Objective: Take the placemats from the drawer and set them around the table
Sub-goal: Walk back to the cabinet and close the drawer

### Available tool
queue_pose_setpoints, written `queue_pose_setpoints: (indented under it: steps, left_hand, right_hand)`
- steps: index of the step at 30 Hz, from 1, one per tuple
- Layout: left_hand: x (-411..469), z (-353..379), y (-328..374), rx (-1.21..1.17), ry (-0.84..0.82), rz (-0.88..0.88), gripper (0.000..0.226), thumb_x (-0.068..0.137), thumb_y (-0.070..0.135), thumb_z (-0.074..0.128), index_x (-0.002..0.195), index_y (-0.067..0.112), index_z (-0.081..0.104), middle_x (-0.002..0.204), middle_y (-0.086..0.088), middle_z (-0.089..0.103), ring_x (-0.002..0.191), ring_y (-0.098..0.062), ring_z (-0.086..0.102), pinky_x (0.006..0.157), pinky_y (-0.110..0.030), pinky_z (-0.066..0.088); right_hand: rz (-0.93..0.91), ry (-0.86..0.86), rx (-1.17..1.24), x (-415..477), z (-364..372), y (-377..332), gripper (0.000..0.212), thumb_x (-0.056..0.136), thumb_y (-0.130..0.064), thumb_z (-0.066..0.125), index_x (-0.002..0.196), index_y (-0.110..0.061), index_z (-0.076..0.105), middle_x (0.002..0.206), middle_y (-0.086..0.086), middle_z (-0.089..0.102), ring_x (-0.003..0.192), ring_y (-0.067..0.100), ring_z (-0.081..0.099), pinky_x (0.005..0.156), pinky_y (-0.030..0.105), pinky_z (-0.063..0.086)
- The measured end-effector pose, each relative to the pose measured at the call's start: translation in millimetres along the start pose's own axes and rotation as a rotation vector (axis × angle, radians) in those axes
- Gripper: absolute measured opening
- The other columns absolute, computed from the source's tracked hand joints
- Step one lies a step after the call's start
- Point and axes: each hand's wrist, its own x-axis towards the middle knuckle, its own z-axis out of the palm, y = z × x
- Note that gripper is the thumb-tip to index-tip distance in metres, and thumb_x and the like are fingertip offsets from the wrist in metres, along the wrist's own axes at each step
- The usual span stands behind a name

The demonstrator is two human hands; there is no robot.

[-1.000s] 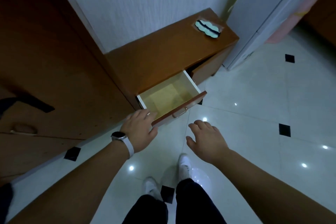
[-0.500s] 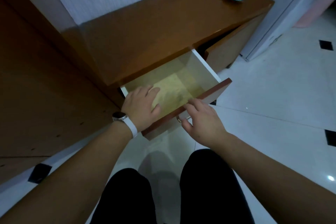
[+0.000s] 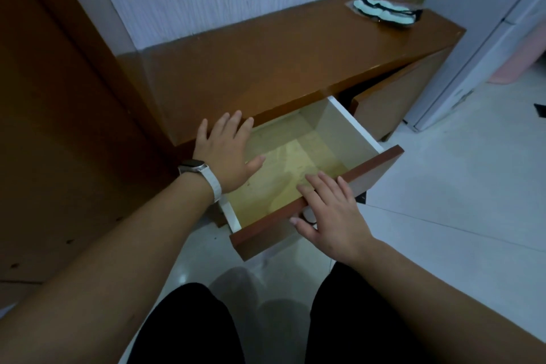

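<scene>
The drawer (image 3: 360,131) of a low brown cabinet (image 3: 280,65) stands pulled out, with white sides and a brown front panel. A pale yellowish sheet (image 3: 283,177), possibly the placemats, lies flat on its bottom. My left hand (image 3: 227,151), wearing a white-strapped watch, hovers over the drawer's left rear corner with fingers spread, reaching toward the cabinet's edge. My right hand (image 3: 331,210) rests flat on the drawer's front panel, fingers pointing into the drawer. Neither hand holds anything.
A clear packet with a pale blue and black item (image 3: 387,12) lies on the cabinet's far right end. A dark wooden door (image 3: 53,127) is at the left. A white door or panel (image 3: 484,38) stands at the right. My dark-trousered knees (image 3: 266,328) are over white floor tiles.
I have crouched closer to the drawer. My left hand moved from the drawer's front edge to over its rear left. My right hand came to rest on the front panel.
</scene>
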Motion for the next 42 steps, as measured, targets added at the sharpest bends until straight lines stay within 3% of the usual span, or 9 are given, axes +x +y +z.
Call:
queue_pose_setpoints:
  steps: [9,14,28,33,42]
  left_hand:
    - [6.4,9.1,-6.6,-0.073,-0.021,-0.019,0.096,0.075,0.085,0.017,0.153,0.029,0.009,0.163,0.008,0.003,0.148,-0.014,-0.002,0.115,-0.054,0.003]
    - [10.9,6.9,-6.2,-0.130,-0.053,-0.027,0.097,0.072,0.087,0.019,0.152,0.032,0.010,0.162,0.012,0.003,0.147,-0.011,-0.003,0.114,-0.052,0.000]
    - [8.2,14.8,-7.9,-0.035,0.067,0.038,0.086,0.080,0.058,0.052,0.151,0.026,0.015,0.161,0.002,0.016,0.147,-0.021,0.009,0.112,-0.057,0.013]
    - [8.1,17.3,-6.2,-0.013,0.083,0.023,0.082,0.082,0.050,0.057,0.150,0.027,0.017,0.160,0.002,0.019,0.147,-0.020,0.011,0.112,-0.056,0.015]
    - [7.2,15.6,-2.2,0.001,0.106,0.005,0.082,0.078,0.039,0.061,0.150,0.024,0.023,0.159,0.001,0.022,0.146,-0.021,0.014,0.111,-0.057,0.016]
  right_hand:
    - [-0.042,0.049,-0.048,41.7,19.4,4.7,0.074,0.092,-0.073,0.030,0.149,-0.026,0.033,0.158,0.004,0.032,0.146,0.026,0.025,0.118,0.045,0.005]
    - [-0.059,0.098,-0.059,79.1,23.2,2.4,0.075,0.092,-0.072,0.031,0.152,-0.026,0.029,0.160,0.006,0.028,0.148,0.027,0.021,0.117,0.047,0.010]
    - [-0.100,0.222,-0.093,144.7,48.0,6.1,0.087,0.087,-0.073,0.033,0.156,-0.023,0.014,0.163,0.013,0.007,0.150,0.029,0.005,0.118,0.046,0.006]
    - [-0.087,0.284,-0.073,156.6,53.8,8.3,0.096,0.083,-0.077,0.039,0.157,-0.027,0.002,0.164,0.009,-0.002,0.150,0.023,-0.011,0.117,0.048,0.005]
    - [0.000,0.306,-0.114,182.2,38.8,-0.9,0.103,0.070,-0.083,0.041,0.153,-0.026,0.018,0.161,0.008,0.014,0.148,0.035,0.008,0.111,0.065,0.016]
